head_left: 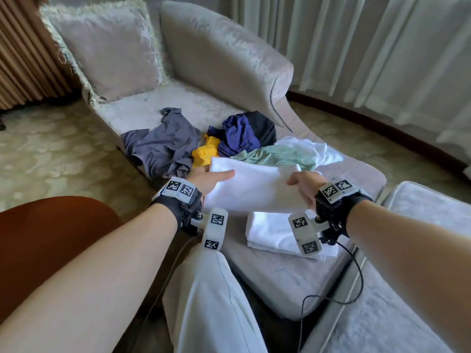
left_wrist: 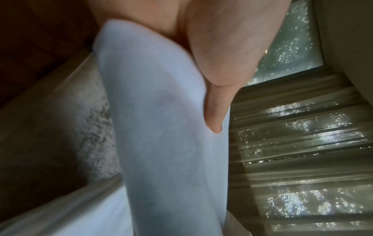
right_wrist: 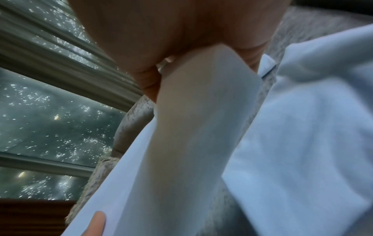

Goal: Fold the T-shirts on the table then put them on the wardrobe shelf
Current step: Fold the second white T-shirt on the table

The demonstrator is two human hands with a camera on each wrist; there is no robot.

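Observation:
I hold a folded white T-shirt (head_left: 254,187) in the air by its two short ends. My left hand (head_left: 209,178) grips the left end, thumb on top. My right hand (head_left: 303,186) pinches the right end. In the left wrist view the thumb (left_wrist: 216,111) presses on the white cloth (left_wrist: 161,127). In the right wrist view the right hand (right_wrist: 161,39) clamps the same cloth (right_wrist: 191,127). Just below lies another folded white T-shirt (head_left: 272,233) on the chaise seat (head_left: 293,276). Beyond are unfolded shirts: grey (head_left: 163,143), yellow (head_left: 206,152), navy (head_left: 239,133), mint green (head_left: 275,155) and white (head_left: 313,149).
A fringed cushion (head_left: 107,52) leans at the chaise's far end. A padded seat (head_left: 420,225) stands at the right, a brown rounded seat (head_left: 51,238) at the left. Pale curtains (head_left: 356,42) hang behind. A black cable (head_left: 356,263) dangles from my right wrist.

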